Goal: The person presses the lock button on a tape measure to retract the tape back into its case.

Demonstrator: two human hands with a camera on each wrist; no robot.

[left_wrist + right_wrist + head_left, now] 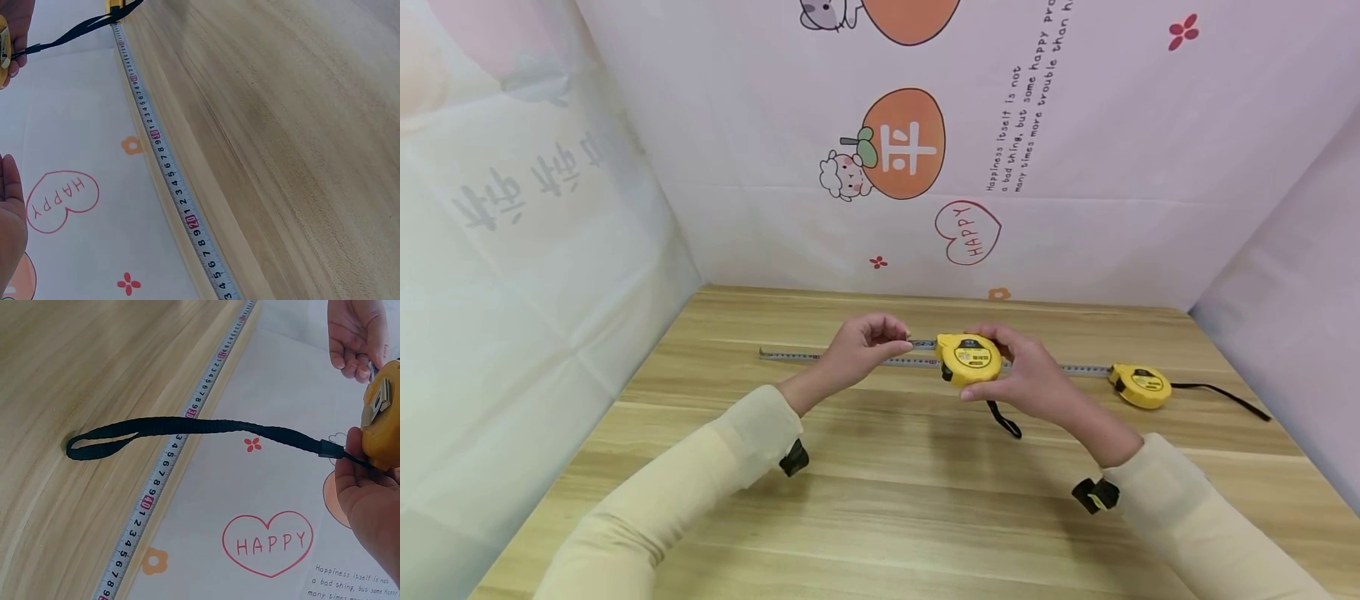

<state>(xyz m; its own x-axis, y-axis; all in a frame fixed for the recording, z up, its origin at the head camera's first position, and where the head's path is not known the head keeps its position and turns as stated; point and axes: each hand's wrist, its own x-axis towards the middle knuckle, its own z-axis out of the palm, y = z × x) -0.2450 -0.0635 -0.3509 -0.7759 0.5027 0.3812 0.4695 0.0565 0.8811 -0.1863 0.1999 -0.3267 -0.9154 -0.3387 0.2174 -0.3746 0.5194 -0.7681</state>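
My right hand (1030, 379) grips a yellow tape measure (972, 360) above the table, thumb below and fingers over the top. A short length of its metal blade (923, 344) sticks out to the left, and my left hand (867, 343) pinches the blade's end between thumb and fingertips. From the case hangs a black wrist strap (200, 426), looped at its end in the right wrist view. Behind, a second yellow tape measure (1141, 386) lies on the table with its long blade (790, 356) drawn out leftward, numbers showing in the left wrist view.
The wooden table (880, 508) meets a white printed cloth (775, 167) at the back, with more cloth at both sides. The second tape measure's black strap (1221, 392) trails toward the right edge. Small black cameras (793, 458) sit under both wrists.
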